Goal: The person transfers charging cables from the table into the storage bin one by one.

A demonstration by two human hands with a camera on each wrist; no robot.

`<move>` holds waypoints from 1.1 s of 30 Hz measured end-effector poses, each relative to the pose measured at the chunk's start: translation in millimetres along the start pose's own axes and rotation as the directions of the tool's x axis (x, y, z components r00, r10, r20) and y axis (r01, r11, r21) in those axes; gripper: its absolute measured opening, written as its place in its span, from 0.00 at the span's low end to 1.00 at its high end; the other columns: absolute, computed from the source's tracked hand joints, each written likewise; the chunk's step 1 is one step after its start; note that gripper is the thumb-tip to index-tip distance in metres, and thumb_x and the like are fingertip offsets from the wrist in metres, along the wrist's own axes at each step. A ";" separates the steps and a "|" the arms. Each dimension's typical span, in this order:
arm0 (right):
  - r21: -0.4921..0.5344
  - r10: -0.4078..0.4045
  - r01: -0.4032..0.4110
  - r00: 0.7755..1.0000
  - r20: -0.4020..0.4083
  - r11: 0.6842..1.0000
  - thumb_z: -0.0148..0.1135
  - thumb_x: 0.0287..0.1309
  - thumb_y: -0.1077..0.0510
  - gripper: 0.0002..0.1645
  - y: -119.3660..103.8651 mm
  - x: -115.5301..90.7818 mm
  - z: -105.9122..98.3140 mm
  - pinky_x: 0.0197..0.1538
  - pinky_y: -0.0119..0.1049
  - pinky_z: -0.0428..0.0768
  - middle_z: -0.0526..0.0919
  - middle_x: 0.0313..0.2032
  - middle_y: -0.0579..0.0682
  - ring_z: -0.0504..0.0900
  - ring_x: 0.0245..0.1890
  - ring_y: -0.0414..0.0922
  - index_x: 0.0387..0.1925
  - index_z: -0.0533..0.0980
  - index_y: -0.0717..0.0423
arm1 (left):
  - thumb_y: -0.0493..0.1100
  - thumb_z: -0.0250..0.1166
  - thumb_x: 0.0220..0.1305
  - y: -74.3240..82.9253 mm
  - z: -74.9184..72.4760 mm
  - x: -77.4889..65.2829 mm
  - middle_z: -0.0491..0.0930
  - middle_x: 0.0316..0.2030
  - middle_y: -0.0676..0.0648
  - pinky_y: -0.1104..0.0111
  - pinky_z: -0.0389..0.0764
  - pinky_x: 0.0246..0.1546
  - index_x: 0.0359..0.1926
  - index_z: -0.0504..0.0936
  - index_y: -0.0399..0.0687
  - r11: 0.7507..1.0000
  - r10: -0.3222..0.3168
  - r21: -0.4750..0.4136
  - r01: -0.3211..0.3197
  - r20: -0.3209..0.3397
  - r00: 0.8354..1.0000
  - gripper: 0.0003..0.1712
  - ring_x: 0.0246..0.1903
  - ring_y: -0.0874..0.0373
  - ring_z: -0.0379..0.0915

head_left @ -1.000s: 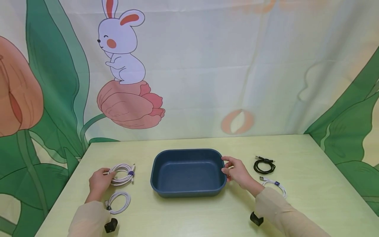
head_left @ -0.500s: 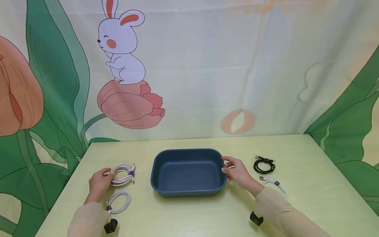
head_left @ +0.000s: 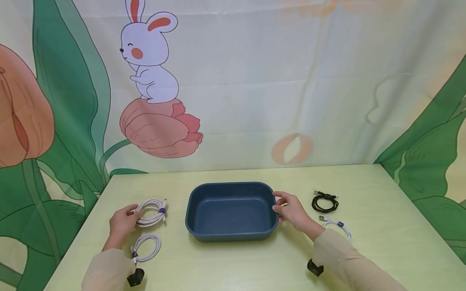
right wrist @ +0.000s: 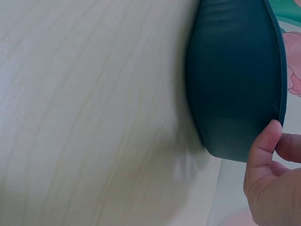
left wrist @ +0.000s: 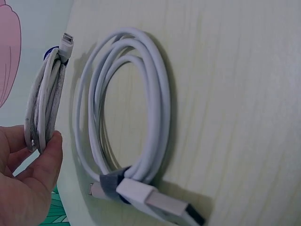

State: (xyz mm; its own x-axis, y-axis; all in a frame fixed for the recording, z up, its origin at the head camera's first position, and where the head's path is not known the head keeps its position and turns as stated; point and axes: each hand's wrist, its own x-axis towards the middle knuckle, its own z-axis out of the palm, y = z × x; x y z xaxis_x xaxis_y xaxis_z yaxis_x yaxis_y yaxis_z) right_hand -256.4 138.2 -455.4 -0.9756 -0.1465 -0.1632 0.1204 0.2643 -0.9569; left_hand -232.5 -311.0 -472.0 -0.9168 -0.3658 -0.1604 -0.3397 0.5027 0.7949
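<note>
My left hand (head_left: pixel 123 221) holds the outer left edge of a thick white cable coil (head_left: pixel 148 222), thumb and fingers closed in a pinch, with no gap left around the strands. My right hand (head_left: pixel 291 212) has thumb and fingers drawn together on the right end of the rim of a dark blue bin (head_left: pixel 233 237), which sits upright mid-table. What has changed over the last second is small: the coil has shifted slightly up and toward the bin, while the right hand and bin have stayed put. I take that as the lift just beginning, with the bin being steadied. The left wrist view shows the coil nearly edge-on, blue tie near its plug; I can't tell whether it is fully off the table (head_left: pixel 233 266). It is left of the bin and well apart from it. Nearer me, a thinner white coil (left wrist: pixel 157 99) lies flat, untouched. Beyond the right hand lie a coiled black cable (head_left: pixel 329 196) and another white cable (head_left: pixel 333 222) with a blue tie, partly hidden by the arm.
</note>
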 end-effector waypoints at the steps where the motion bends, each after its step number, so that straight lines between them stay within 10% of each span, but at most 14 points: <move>1: -0.002 -0.003 0.003 1.000 0.001 1.000 0.52 0.52 0.72 0.28 0.0 0.1 0.0 0.19 0.33 0.72 0.65 0.29 0.51 0.66 0.14 0.40 0.58 0.63 0.64 | 0.41 0.53 0.61 1.0 -0.1 -0.4 0.69 0.47 0.32 0.73 0.76 0.27 0.58 0.63 0.31 1.000 -0.001 -0.003 0.001 0.002 1.000 0.26 0.32 0.55 0.72; 33: -0.001 0.000 0.000 1.000 0.003 1.000 0.52 0.52 0.72 0.29 -3.7 -1.8 0.7 0.19 0.34 0.72 0.65 0.29 0.52 0.65 0.15 0.40 0.58 0.63 0.64 | 0.41 0.51 0.63 31.7 -3.4 -11.2 0.69 0.49 0.34 0.79 0.75 0.27 0.59 0.64 0.33 0.996 0.058 -0.061 -0.058 -0.001 0.998 0.25 0.31 0.62 0.70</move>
State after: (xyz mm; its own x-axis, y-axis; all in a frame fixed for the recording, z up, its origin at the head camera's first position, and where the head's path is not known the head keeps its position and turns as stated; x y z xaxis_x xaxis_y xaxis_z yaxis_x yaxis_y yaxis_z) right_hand -254.9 136.8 -451.7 -0.9751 -0.1497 -0.1638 0.1200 0.2651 -0.9567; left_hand -232.3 -293.7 -442.9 -0.9346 -0.3372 -0.1136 -0.2728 0.4740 0.8372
